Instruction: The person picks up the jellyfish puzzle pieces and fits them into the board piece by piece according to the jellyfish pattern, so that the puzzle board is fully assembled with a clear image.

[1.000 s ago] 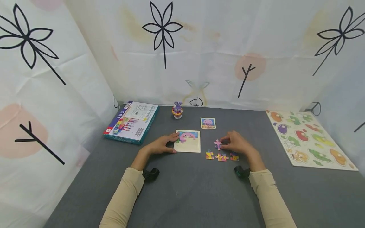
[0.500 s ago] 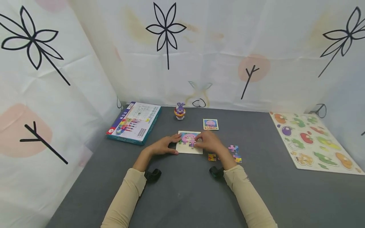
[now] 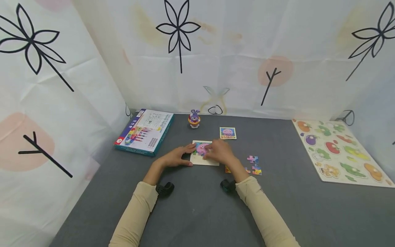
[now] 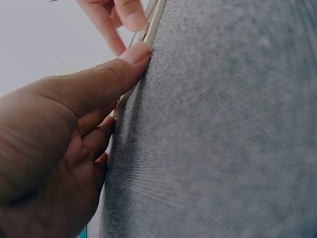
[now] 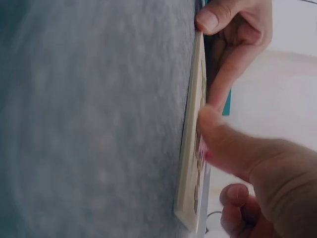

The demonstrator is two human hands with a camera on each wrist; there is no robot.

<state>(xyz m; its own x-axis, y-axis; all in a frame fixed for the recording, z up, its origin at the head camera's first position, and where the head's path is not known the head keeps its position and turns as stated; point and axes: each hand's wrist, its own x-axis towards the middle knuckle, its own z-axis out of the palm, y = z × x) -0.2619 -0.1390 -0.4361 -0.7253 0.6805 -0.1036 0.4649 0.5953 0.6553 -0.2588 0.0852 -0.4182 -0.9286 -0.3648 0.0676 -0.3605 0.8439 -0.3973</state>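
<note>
A small wooden puzzle board (image 3: 196,161) lies on the grey table, with a pink character picture in its upper part. My left hand (image 3: 176,157) holds the board by its left side, thumb at the near corner and fingers at the far one. Over the board's right half, my right hand (image 3: 221,151) pinches a pink puzzle piece (image 5: 201,148) low against the board, largely hidden by the fingers. Loose pieces lie to the right, a pink-and-blue piece (image 3: 252,159) and a yellow-and-blue piece (image 3: 256,170) among them; my right wrist partly covers others.
A small picture card (image 3: 227,133) lies behind the board. Farther back stands a purple rabbit figurine (image 3: 194,118). At the left is a flat paint-set box (image 3: 145,132), and at the right a large vegetable puzzle board (image 3: 339,151). White printed cloth surrounds the table.
My right hand has carried the pink piece from the loose pieces leftward onto the board, then slid slightly further left. My left hand stays at the board's left side.
</note>
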